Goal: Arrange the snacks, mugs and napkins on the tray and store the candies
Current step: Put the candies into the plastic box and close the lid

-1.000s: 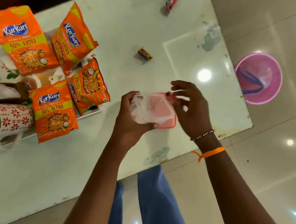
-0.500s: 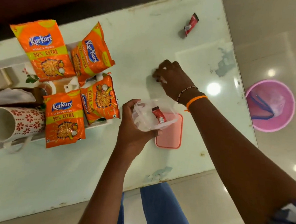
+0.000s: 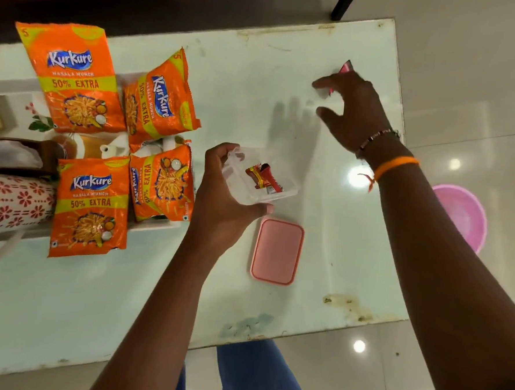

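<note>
A person stands over a pale glass-topped desk, seen from above; the job looks mostly done, with only the candy storing left. Far to the left of the fingers, a white tray already carries four orange snack packets, a red-patterned mug lying on its side, and what seems to be a napkin at the picture's edge, partly cut off. The left hand holds a small clear container above the desk, its fingers wrapped round the near wall, closed on it; inside lie wrapped candies in red and yellow, at least two, already stored. The right hand reaches to the far right corner of the desk; its fingers are spread and curling over one last pink-red candy, which pokes out just beyond the knuckles; whether they have closed on it yet I cannot tell. The pink lid lies flat on the desk just below the left hand, apart from the container. By my reading, what remains is to bring that last candy to the container and press the lid on. A pink basin sits on the floor beyond the right forearm.
</note>
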`<state>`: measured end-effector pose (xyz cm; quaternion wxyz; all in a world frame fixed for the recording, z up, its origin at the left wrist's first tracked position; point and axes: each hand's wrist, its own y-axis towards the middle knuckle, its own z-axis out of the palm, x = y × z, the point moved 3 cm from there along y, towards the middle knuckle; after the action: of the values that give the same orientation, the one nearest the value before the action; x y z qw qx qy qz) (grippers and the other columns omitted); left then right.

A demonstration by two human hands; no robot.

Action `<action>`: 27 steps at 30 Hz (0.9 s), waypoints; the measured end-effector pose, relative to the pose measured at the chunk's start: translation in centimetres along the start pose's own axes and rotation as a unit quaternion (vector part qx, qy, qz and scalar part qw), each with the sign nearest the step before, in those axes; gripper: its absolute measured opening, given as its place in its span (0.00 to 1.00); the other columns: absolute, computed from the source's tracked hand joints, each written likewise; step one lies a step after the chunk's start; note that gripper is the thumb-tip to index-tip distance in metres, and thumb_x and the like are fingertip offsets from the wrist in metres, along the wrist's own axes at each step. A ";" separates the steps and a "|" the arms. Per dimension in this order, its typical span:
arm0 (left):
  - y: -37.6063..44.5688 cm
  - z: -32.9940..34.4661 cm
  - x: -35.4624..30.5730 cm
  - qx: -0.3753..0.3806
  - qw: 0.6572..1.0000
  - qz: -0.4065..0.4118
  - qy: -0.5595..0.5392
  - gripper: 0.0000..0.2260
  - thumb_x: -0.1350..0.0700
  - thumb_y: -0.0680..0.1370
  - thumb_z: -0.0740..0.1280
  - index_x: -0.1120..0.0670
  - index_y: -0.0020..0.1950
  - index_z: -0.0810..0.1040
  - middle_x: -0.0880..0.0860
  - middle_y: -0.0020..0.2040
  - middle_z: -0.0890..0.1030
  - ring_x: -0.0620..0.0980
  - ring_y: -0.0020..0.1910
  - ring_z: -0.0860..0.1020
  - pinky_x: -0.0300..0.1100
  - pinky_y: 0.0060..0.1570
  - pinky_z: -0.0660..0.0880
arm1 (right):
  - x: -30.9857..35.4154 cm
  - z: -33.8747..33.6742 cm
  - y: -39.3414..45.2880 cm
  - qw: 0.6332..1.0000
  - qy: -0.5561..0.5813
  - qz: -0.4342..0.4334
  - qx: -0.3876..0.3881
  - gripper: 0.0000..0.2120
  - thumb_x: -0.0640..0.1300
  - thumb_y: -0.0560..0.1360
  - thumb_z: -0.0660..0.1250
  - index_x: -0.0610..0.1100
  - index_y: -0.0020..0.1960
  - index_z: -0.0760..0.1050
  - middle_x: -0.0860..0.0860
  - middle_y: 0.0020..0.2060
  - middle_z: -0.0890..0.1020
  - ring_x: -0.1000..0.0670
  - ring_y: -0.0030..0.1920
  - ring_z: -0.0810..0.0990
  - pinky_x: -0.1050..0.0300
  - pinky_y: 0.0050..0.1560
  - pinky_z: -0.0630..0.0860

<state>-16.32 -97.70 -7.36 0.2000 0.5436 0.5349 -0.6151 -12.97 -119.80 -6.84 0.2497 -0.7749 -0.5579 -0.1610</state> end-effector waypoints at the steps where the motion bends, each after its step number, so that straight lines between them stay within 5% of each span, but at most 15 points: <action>1: 0.0 0.0 0.0 -0.002 1.000 0.002 0.005 0.39 0.66 0.58 0.78 0.50 0.62 0.63 0.43 0.57 0.71 0.37 0.55 0.73 0.32 0.50 0.76 | -1.3 0.3 1.4 0.999 -0.027 0.037 -0.001 0.20 0.37 0.73 0.63 0.43 0.65 0.70 0.41 0.65 0.72 0.45 0.68 0.67 0.58 0.67 0.60; 4: -0.2 0.2 0.3 0.000 1.000 -0.006 -0.001 0.38 0.66 0.57 0.78 0.47 0.60 0.63 0.38 0.55 0.70 0.26 0.51 0.72 0.29 0.49 0.75 | -3.6 2.6 3.4 0.992 -0.077 0.087 0.056 0.24 0.35 0.72 0.62 0.42 0.67 0.65 0.40 0.72 0.60 0.45 0.74 0.57 0.59 0.69 0.56; 7: -0.8 0.5 0.8 -0.002 1.000 -0.020 -0.005 0.39 0.66 0.57 0.79 0.44 0.58 0.63 0.37 0.55 0.70 0.33 0.53 0.73 0.28 0.48 0.75 | -3.4 4.2 2.4 0.990 -0.105 0.085 0.045 0.15 0.35 0.70 0.61 0.40 0.57 0.72 0.39 0.64 0.70 0.42 0.65 0.68 0.58 0.61 0.58; 11: -1.9 1.0 1.3 0.001 0.999 -0.033 -0.008 0.39 0.64 0.58 0.79 0.42 0.59 0.62 0.35 0.54 0.70 0.42 0.57 0.73 0.42 0.54 0.77 | -0.5 4.5 -2.0 0.993 0.057 0.099 -0.035 0.10 0.30 0.69 0.59 0.38 0.43 0.78 0.40 0.47 0.78 0.42 0.49 0.77 0.52 0.51 0.71; 16: -2.8 1.2 1.5 0.006 0.999 -0.037 -0.013 0.38 0.62 0.60 0.78 0.45 0.62 0.61 0.46 0.60 0.70 0.50 0.63 0.71 0.52 0.58 0.76 | 4.1 3.1 -7.5 0.980 0.178 0.029 -0.081 0.10 0.28 0.69 0.58 0.40 0.42 0.73 0.43 0.43 0.79 0.45 0.45 0.79 0.53 0.45 0.77; 20: -3.5 0.4 1.5 -0.005 0.999 -0.030 -0.023 0.38 0.65 0.59 0.78 0.48 0.62 0.63 0.47 0.59 0.71 0.50 0.62 0.72 0.53 0.57 0.76 | 6.1 3.7 -10.9 0.971 0.216 0.009 0.098 0.02 0.36 0.74 0.63 0.39 0.46 0.74 0.44 0.46 0.80 0.48 0.47 0.79 0.60 0.50 0.75; 23: -4.2 -0.1 1.8 0.007 0.999 -0.028 -0.029 0.39 0.66 0.59 0.78 0.51 0.64 0.63 0.52 0.63 0.71 0.53 0.64 0.71 0.56 0.58 0.75 | 7.1 4.2 -12.7 0.924 0.322 0.022 0.206 0.12 0.42 0.78 0.57 0.37 0.50 0.76 0.45 0.48 0.81 0.51 0.50 0.79 0.61 0.53 0.75; 27: -5.6 -1.0 2.4 0.026 0.999 -0.017 -0.020 0.38 0.63 0.60 0.78 0.47 0.63 0.62 0.52 0.65 0.71 0.51 0.64 0.71 0.52 0.58 0.76 | 6.7 3.9 -13.7 0.928 0.357 0.067 0.076 0.13 0.40 0.79 0.54 0.39 0.45 0.77 0.46 0.44 0.82 0.56 0.46 0.79 0.74 0.47 0.71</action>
<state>-21.27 -94.08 -6.81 0.1856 0.5270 0.5242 -0.6426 -23.86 -108.84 -3.65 0.5012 -0.6801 -0.3893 -0.3671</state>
